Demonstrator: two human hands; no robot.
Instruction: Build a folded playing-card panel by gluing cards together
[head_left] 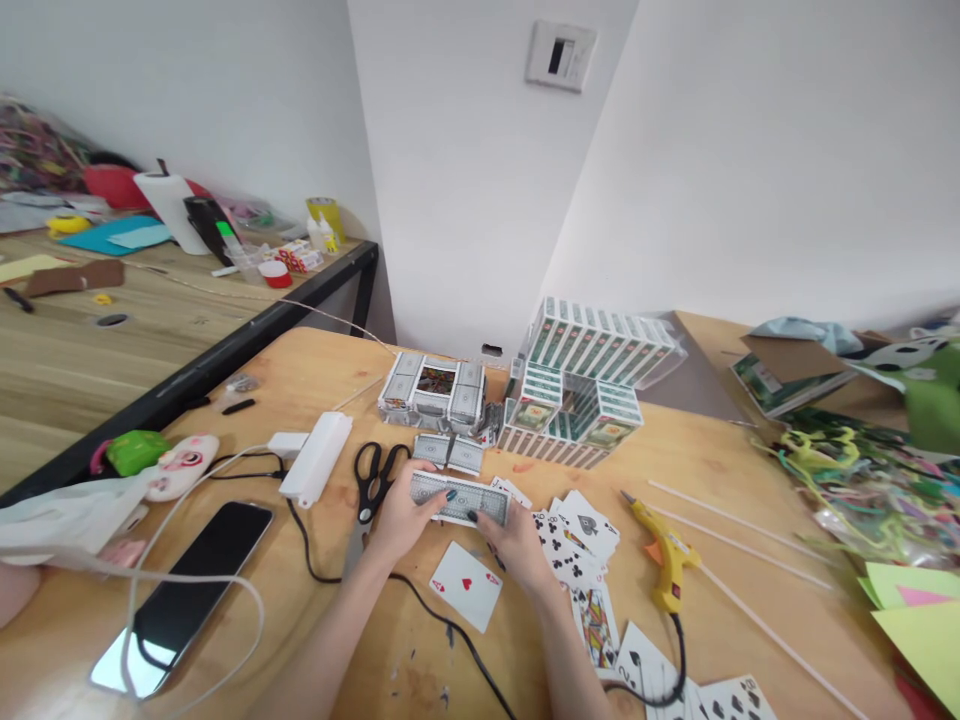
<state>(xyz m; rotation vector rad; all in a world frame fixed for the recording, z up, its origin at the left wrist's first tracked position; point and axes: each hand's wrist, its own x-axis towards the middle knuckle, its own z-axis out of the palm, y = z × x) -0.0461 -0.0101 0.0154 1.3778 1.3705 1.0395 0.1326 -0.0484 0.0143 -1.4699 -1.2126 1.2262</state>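
Note:
A long strip of grey-backed playing cards (466, 497) is stretched between my hands, back side up. My left hand (405, 510) pinches its left end, thumb on top. Its right end is gripped by my right hand (516, 535), with the thumb on the near edge. Just beyond lie folded grey-backed cards (448, 453), in front of a blocky structure built of cards (433, 390). An ace of hearts (466, 585) lies face up below the strip. Black-handled scissors (369, 490) rest beside my left hand. Loose face-up cards (566, 545) spread to the right of my right hand.
Stacked card boxes (585, 375) stand at the back. A yellow glue gun (667, 555) with a cord lies right, near thin white sticks (750, 545). Leftward are a white power strip (317, 460), a phone (187, 595) and loose cables. Coloured scraps (825, 470) pile at far right.

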